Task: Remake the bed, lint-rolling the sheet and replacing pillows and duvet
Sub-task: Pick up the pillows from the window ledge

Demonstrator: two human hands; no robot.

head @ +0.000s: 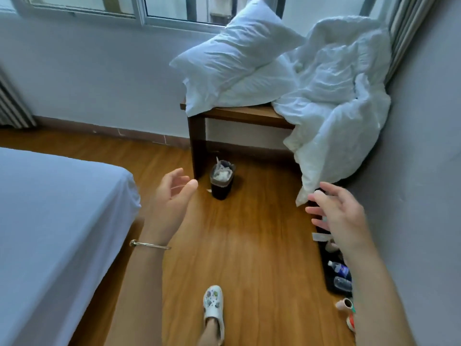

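Duvet (pixel 339 96) heaped on desk (pixel 239 113), just beyond empty, loosely spread right grip (pixel 341 216); left grip (pixel 172 196) likewise empty.

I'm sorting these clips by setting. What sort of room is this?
Most likely a bedroom, perhaps a rented or hotel room. A bed with a bare fitted sheet stands at left, pillows and a duvet are piled on a wooden table under the window, and a small bin sits on the floor.
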